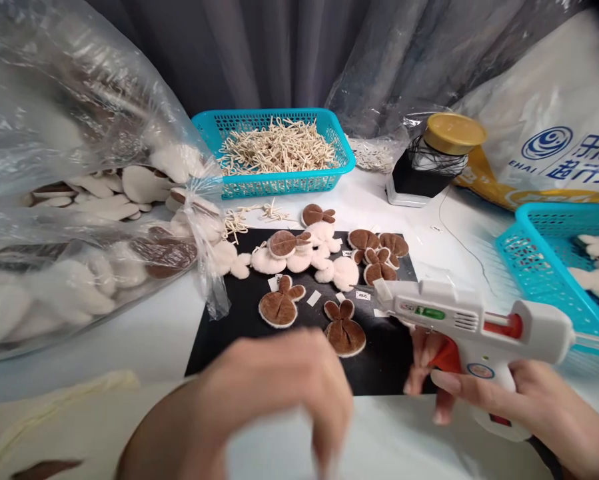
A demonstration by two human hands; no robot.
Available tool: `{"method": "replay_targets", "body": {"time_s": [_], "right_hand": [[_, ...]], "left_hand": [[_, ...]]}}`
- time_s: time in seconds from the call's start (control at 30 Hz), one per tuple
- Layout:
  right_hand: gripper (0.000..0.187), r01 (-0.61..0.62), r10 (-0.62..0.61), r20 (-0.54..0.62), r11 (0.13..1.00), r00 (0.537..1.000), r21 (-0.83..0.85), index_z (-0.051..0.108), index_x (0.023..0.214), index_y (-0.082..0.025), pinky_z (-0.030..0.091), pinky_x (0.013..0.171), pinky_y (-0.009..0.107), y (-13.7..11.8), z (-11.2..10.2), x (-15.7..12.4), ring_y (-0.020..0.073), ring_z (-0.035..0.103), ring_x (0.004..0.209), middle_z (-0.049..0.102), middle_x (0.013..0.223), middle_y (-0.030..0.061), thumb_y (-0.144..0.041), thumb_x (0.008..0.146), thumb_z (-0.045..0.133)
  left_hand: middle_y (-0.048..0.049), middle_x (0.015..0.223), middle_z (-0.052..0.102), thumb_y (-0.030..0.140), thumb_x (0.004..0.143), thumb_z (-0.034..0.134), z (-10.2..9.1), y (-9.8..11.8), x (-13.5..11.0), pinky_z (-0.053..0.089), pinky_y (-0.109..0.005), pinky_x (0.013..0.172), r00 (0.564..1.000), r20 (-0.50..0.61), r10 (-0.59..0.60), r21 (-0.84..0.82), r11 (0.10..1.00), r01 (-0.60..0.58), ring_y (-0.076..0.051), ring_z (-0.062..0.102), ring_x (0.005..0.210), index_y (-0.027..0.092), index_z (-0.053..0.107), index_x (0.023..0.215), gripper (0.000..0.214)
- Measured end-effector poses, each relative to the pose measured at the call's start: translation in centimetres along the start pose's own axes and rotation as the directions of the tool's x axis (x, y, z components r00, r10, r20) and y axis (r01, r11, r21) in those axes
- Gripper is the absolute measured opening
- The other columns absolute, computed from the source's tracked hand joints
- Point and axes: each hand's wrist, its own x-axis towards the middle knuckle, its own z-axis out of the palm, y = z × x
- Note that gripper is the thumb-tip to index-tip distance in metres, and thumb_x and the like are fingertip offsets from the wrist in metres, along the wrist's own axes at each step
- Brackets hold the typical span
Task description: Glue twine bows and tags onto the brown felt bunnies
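My right hand (519, 400) grips a white glue gun (474, 327) with its nozzle pointing left over the black mat (229, 333). My left hand (274, 393) hovers low over the mat's front edge, blurred, fingers curled downward; I cannot make out anything in them. On the mat lie several brown and white plush rabbit-shaped pieces (344, 330), some face up, some showing white backs (346, 272). Small white paper scraps lie among them.
A clear plastic bag (69, 200) full of plush pieces fills the left. A blue basket of pale sticks (279, 150) stands behind the mat. Another blue basket (544, 267) with white pieces sits at right. A dark jar with a yellow lid (436, 157) and a printed bag stand behind.
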Motion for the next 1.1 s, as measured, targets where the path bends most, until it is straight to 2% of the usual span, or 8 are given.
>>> {"method": "replay_targets", "body": {"time_s": [0.07, 0.13, 0.23, 0.33, 0.47, 0.63, 0.9, 1.1], "right_hand": [[0.015, -0.001, 0.011, 0.112, 0.996, 0.994, -0.086, 0.061, 0.086, -0.029, 0.054, 0.057, 0.029, 0.5, -1.0, -0.4, 0.0182, 0.063, 0.055, 0.068, 0.075, 0.0004, -0.042, 0.079, 0.057], [0.016, -0.019, 0.047, 0.16, 0.985, 0.986, -0.17, 0.06, 0.085, -0.03, 0.053, 0.057, 0.029, 0.9, -1.8, -0.8, 0.0185, 0.062, 0.055, 0.067, 0.069, -0.0005, -0.044, 0.081, 0.053], [0.02, -0.054, 0.098, 0.156, 0.964, 0.983, -0.262, 0.059, 0.082, -0.029, 0.052, 0.065, 0.031, 1.3, -2.1, -1.0, 0.0194, 0.062, 0.057, 0.066, 0.063, -0.0007, -0.047, 0.083, 0.049], [0.021, -0.066, 0.118, 0.21, 0.969, 0.971, -0.24, 0.057, 0.085, -0.029, 0.051, 0.067, 0.031, 1.5, -1.7, -0.8, 0.0189, 0.061, 0.058, 0.065, 0.062, -0.0011, -0.048, 0.083, 0.049], [0.019, -0.089, 0.124, 0.286, 0.987, 0.95, -0.131, 0.054, 0.09, -0.028, 0.05, 0.059, 0.027, 1.9, -1.3, -0.4, 0.0157, 0.061, 0.057, 0.066, 0.067, -0.0021, -0.045, 0.084, 0.051], [0.013, -0.086, 0.117, 0.273, 0.989, 0.955, -0.121, 0.053, 0.088, -0.027, 0.049, 0.056, 0.024, 2.2, -1.3, -0.3, 0.0146, 0.062, 0.058, 0.065, 0.065, -0.0033, -0.04, 0.085, 0.051], [0.016, -0.061, 0.121, 0.232, 0.966, 0.965, -0.251, 0.053, 0.087, -0.027, 0.048, 0.06, 0.027, 1.9, -1.7, -0.5, 0.015, 0.059, 0.057, 0.064, 0.063, -0.0039, -0.042, 0.086, 0.049], [0.019, -0.041, 0.1, 0.211, 0.963, 0.972, -0.268, 0.054, 0.085, -0.027, 0.047, 0.061, 0.028, 1.7, -1.7, -0.3, 0.0154, 0.059, 0.056, 0.064, 0.062, -0.0036, -0.045, 0.085, 0.049]], "left_hand": [[-0.0042, 0.088, 0.063, 0.021, 0.082, 0.05, 1.1, -0.6, 1.9, 0.048, -0.027, 0.074, 0.999, 0.054, 0.005, -0.083, 0.997, 0.0, -0.015, 0.059, 0.083, 0.02, 0.056, 0.083, 0.006], [-0.0078, 0.105, 0.059, 0.024, 0.076, 0.059, 2.3, -1.7, 2.9, 0.044, -0.032, 0.087, 0.997, 0.073, -0.032, -0.048, 0.998, 0.035, -0.019, 0.054, 0.1, 0.017, 0.055, 0.1, 0.026], [-0.0092, 0.111, 0.058, 0.036, 0.075, 0.063, 3.6, -3.1, 2.9, 0.036, -0.04, 0.094, 0.995, 0.096, -0.018, 0.063, 0.998, 0.012, -0.025, 0.047, 0.109, 0.016, 0.055, 0.108, 0.04], [-0.008, 0.109, 0.061, 0.042, 0.078, 0.06, 4.1, -3.4, 2.4, 0.033, -0.041, 0.091, 0.995, 0.095, -0.005, 0.143, 0.99, -0.009, -0.026, 0.047, 0.107, 0.016, 0.056, 0.108, 0.04], [-0.0077, 0.107, 0.062, 0.041, 0.081, 0.057, 4.3, -3.2, 2.3, 0.03, -0.042, 0.09, 0.995, 0.09, 0.03, 0.193, 0.98, -0.047, -0.026, 0.049, 0.104, 0.017, 0.057, 0.109, 0.038], [-0.0078, 0.104, 0.063, 0.042, 0.081, 0.057, 4.3, -3.2, 2.3, 0.03, -0.041, 0.088, 0.996, 0.085, 0.037, 0.199, 0.979, -0.053, -0.025, 0.05, 0.101, 0.017, 0.059, 0.109, 0.037], [-0.0074, 0.104, 0.063, 0.042, 0.081, 0.057, 4.3, -3.2, 2.4, 0.028, -0.041, 0.09, 0.995, 0.093, 0.021, 0.187, 0.982, -0.039, -0.025, 0.05, 0.102, 0.017, 0.06, 0.106, 0.035], [-0.0074, 0.104, 0.063, 0.042, 0.081, 0.057, 4.3, -3.2, 2.3, 0.028, -0.041, 0.09, 0.995, 0.093, 0.022, 0.186, 0.982, -0.039, -0.025, 0.05, 0.102, 0.017, 0.059, 0.106, 0.035]]}}
